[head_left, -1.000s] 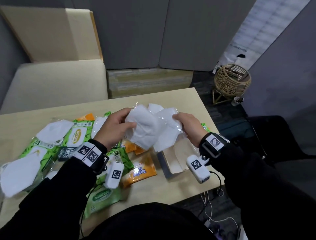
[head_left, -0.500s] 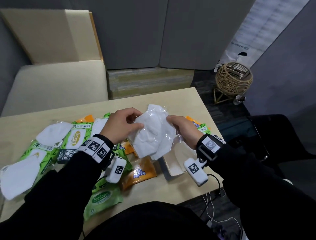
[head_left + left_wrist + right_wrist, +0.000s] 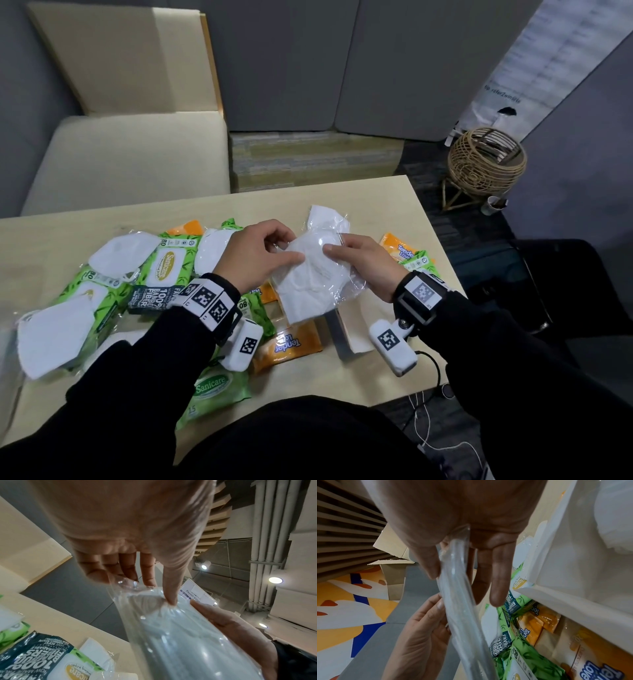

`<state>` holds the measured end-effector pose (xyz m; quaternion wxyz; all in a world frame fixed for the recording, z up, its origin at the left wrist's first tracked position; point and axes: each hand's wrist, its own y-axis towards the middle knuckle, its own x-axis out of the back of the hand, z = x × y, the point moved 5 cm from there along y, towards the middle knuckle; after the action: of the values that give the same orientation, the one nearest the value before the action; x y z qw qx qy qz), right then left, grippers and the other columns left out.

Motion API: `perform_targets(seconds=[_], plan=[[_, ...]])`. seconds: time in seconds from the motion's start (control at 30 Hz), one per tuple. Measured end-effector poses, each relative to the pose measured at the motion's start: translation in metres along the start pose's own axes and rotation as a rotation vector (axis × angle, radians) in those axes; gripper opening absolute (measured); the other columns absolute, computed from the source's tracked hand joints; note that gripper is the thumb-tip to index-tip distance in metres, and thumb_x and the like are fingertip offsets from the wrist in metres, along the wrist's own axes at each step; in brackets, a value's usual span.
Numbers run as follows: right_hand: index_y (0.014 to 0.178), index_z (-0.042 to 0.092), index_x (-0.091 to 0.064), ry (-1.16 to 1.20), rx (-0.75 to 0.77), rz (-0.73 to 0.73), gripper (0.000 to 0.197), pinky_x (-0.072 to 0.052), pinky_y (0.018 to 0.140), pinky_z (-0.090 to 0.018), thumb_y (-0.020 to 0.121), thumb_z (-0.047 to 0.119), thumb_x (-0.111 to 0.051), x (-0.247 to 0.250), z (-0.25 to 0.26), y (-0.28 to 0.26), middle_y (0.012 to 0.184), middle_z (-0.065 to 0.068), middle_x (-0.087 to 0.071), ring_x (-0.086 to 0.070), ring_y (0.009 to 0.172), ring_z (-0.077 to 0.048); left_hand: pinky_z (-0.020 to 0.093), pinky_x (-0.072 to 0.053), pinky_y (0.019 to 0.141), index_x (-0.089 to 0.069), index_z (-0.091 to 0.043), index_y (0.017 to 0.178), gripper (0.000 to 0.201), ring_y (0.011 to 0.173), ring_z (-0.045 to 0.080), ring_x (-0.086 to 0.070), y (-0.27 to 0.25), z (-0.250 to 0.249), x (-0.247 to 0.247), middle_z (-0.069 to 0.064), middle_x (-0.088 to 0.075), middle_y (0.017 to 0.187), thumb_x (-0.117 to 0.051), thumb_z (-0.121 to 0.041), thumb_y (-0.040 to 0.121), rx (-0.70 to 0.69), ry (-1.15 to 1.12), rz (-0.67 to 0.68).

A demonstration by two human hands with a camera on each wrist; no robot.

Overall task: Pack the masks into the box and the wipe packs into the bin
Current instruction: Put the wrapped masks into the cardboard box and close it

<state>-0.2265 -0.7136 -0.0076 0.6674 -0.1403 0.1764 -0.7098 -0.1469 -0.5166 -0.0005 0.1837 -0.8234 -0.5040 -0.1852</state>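
Both my hands hold a small stack of white masks in clear wrappers [image 3: 313, 277] over the middle of the table. My left hand [image 3: 291, 248] pinches the stack's left edge between thumb and fingers. The right hand [image 3: 334, 251] pinches its right edge, thumb on top. In the left wrist view the wrapped masks [image 3: 171, 628] run between both hands. Below them lies the open white box [image 3: 347, 334], partly hidden. More masks [image 3: 51, 335] lie at the left among green wipe packs [image 3: 169, 267] and orange wipe packs [image 3: 289, 344].
Wipe packs and masks cover the table's left half and centre. More wipe packs [image 3: 409, 253] lie right of my hands. A wicker basket [image 3: 486, 164] stands on the floor beyond the table's right corner. A beige seat [image 3: 130, 157] is behind the table.
My hands have come closer together, closing the fanned masks into one stack. The stack has turned flatter and sunk slightly toward the box.
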Motion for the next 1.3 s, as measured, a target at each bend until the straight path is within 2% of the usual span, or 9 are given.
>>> perform_targets(seconds=[0.23, 0.3, 0.43, 0.57, 0.67, 0.77, 0.97, 1.13, 1.3], plan=[[0.117, -0.004, -0.07, 0.074, -0.032, -0.055, 0.049, -0.047, 0.105, -0.064, 0.085, 0.034, -0.072, -0.001, -0.005, 0.004, 0.118, -0.03, -0.071, -0.065, 0.113, -0.054, 0.026, -0.056, 0.087, -0.073, -0.028, 0.112, 0.042, 0.107, 0.012, -0.066, -0.005, 0.017, 0.002, -0.005, -0.072, 0.111, -0.091, -0.028, 0.074, 0.106, -0.237, -0.003], [0.116, -0.001, -0.071, 0.033, -0.03, -0.042, 0.05, -0.047, 0.104, -0.065, 0.084, 0.037, -0.073, -0.003, -0.005, 0.005, 0.117, -0.029, -0.072, -0.066, 0.114, -0.052, 0.025, -0.059, 0.077, -0.075, -0.025, 0.108, 0.038, 0.099, 0.015, -0.068, -0.007, 0.021, 0.001, -0.001, -0.073, 0.103, -0.091, -0.023, 0.074, 0.141, -0.279, 0.003], [0.114, 0.002, -0.073, -0.115, -0.015, 0.005, 0.044, -0.057, 0.096, -0.057, 0.078, 0.027, -0.081, -0.006, -0.009, 0.008, 0.109, -0.019, -0.078, -0.075, 0.104, -0.038, 0.01, -0.052, 0.068, -0.075, -0.02, 0.104, 0.036, 0.079, -0.006, -0.066, -0.008, 0.025, -0.004, -0.002, -0.074, 0.096, -0.092, -0.017, 0.073, 0.117, -0.249, 0.023], [0.11, 0.0, -0.074, -0.122, 0.018, -0.064, 0.029, -0.06, 0.09, -0.052, 0.085, 0.012, -0.081, 0.002, -0.012, 0.01, 0.105, -0.02, -0.078, -0.075, 0.099, -0.039, 0.032, -0.058, 0.071, -0.077, -0.023, 0.103, 0.02, 0.082, 0.01, -0.071, -0.005, 0.042, 0.005, 0.006, -0.076, 0.093, -0.084, -0.024, 0.084, 0.158, -0.296, 0.029], [0.104, -0.003, -0.073, -0.095, 0.04, -0.159, 0.016, -0.061, 0.069, -0.035, 0.089, 0.004, -0.077, 0.014, -0.008, 0.01, 0.095, -0.018, -0.078, -0.076, 0.08, -0.028, 0.037, -0.057, 0.079, -0.076, -0.022, 0.101, 0.013, 0.091, 0.02, -0.072, 0.013, 0.086, 0.042, 0.0, -0.076, 0.095, -0.076, -0.03, 0.091, 0.239, -0.178, -0.237], [0.102, -0.003, -0.071, -0.047, 0.017, -0.25, 0.014, -0.053, 0.052, -0.024, 0.09, 0.003, -0.075, 0.023, -0.01, 0.009, 0.087, -0.014, -0.074, -0.073, 0.067, -0.02, 0.032, -0.047, 0.092, -0.068, -0.017, 0.122, 0.038, 0.111, 0.028, -0.066, 0.032, 0.137, 0.074, 0.007, -0.07, 0.119, -0.077, -0.033, 0.089, 0.393, 0.071, -0.409], [0.097, 0.004, -0.07, 0.005, -0.055, -0.326, 0.012, -0.055, 0.065, -0.043, 0.09, 0.011, -0.076, 0.025, -0.018, 0.008, 0.083, -0.012, -0.073, -0.07, 0.069, -0.029, 0.046, -0.047, 0.102, -0.039, -0.007, 0.15, 0.091, 0.13, 0.041, -0.053, 0.054, 0.179, 0.053, 0.022, -0.051, 0.144, -0.084, -0.041, 0.079, 0.562, 0.387, -0.113], [0.098, 0.01, -0.071, 0.035, -0.049, -0.335, 0.008, -0.058, 0.058, -0.037, 0.092, 0.012, -0.074, 0.024, -0.012, 0.005, 0.084, -0.009, -0.074, -0.072, 0.069, -0.025, 0.037, -0.052, 0.086, -0.07, -0.008, 0.116, 0.055, 0.107, 0.034, -0.067, 0.048, 0.178, 0.049, 0.013, -0.073, 0.115, -0.092, -0.029, 0.07, 0.6, 0.229, -0.095], [0.1, 0.014, -0.069, 0.062, -0.049, -0.358, 0.008, -0.048, 0.045, -0.026, 0.094, 0.012, -0.073, 0.03, -0.016, 0.002, 0.081, -0.005, -0.074, -0.069, 0.059, -0.018, 0.027, -0.053, 0.081, -0.074, -0.02, 0.114, 0.033, 0.096, 0.016, -0.07, 0.025, 0.099, 0.06, -0.004, -0.075, 0.102, -0.079, -0.006, 0.084, 0.266, -0.272, -0.27]])
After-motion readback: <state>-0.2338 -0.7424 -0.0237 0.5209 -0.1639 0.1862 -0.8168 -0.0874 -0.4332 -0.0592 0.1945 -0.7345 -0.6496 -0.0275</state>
